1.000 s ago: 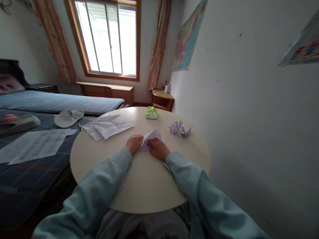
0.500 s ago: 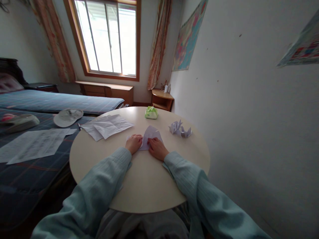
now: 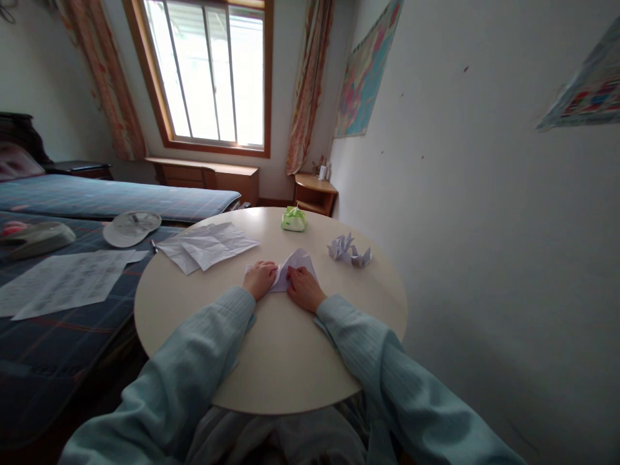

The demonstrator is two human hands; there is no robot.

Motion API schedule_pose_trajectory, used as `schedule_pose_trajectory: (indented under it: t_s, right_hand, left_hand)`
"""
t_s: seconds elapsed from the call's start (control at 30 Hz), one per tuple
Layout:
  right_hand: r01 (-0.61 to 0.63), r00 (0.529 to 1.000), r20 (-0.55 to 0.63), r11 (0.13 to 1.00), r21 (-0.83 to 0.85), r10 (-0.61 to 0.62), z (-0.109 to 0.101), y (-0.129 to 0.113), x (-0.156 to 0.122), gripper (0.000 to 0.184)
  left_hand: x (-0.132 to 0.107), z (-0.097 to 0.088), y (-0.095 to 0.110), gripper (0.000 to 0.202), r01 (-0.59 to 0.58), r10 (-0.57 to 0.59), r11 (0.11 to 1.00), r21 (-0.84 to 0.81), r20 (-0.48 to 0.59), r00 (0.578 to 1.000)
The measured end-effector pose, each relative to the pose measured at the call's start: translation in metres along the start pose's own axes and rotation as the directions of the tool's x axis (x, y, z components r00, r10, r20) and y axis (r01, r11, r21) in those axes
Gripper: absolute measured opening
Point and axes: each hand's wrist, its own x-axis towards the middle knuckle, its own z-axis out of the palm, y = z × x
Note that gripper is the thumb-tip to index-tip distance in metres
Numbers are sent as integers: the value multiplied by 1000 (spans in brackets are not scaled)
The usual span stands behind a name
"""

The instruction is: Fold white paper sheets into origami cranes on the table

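A partly folded sheet of paper (image 3: 301, 259) lies on the round table between my hands, its far part raised to a peak. My left hand (image 3: 260, 279) rests on the paper's left side, fingers bent and pressed together on it. On the near right part, my right hand (image 3: 305, 289) grips the paper with curled fingers. Its fingertips and the fold under them are partly hidden. To the right of the hands stand small folded paper figures (image 3: 341, 247), close to each other.
Creased white sheets (image 3: 220, 245) lie at the back left of the round table (image 3: 285, 361), beside a pen (image 3: 154, 246). A green tissue pack (image 3: 293, 219) sits at the far edge. The bed (image 3: 97, 323) at left holds printed sheets (image 3: 68, 281) and a cap (image 3: 132, 229).
The paper's raised far part has bent over and its peak has shifted to the right. Both hands keep nearly the same place on the sheet.
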Motion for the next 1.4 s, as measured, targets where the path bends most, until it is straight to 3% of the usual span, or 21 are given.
schedule_pose_trajectory:
  t_s: [0.67, 0.83, 0.93, 1.07, 1.13, 1.2, 1.33, 1.4]
  right_hand:
    - [-87, 996, -16, 995, -57, 86, 0, 1, 0, 28]
    - [-136, 988, -76, 991, -8, 135, 2, 8, 0, 25]
    - [-205, 961, -174, 976, 75, 215, 0, 15, 2, 22]
    - [-282, 876, -340, 936, 211, 341, 1, 30, 6, 17]
    - [-309, 805, -401, 886, 346, 438, 3, 39, 10, 19]
    - [-321, 759, -359, 792, 520, 543, 4, 45, 12, 24]
    - [-353, 762, -83, 519, 779, 643, 4, 47, 14, 36]
    - [-334, 774, -20, 435, 836, 633, 2, 45, 13, 40]
  left_hand:
    - [0, 1, -1, 29, 3, -3, 1000, -14, -8, 1000]
    - [-1, 1, 0, 27, 12, -12, 1000, -23, -8, 1000]
    - [-1, 3, -1, 28, 9, -9, 1000, -6, -10, 1000]
    - [0, 7, -4, 30, -21, 21, 999, 31, 10, 1000]
    - [1, 9, -6, 31, -37, 36, 999, 35, 29, 999]
    - [2, 10, -8, 32, -33, 32, 999, 28, 41, 999]
    - [3, 7, -10, 35, -38, 39, 999, -17, 60, 997]
    - [2, 4, -9, 36, -74, 78, 996, -53, 79, 994]
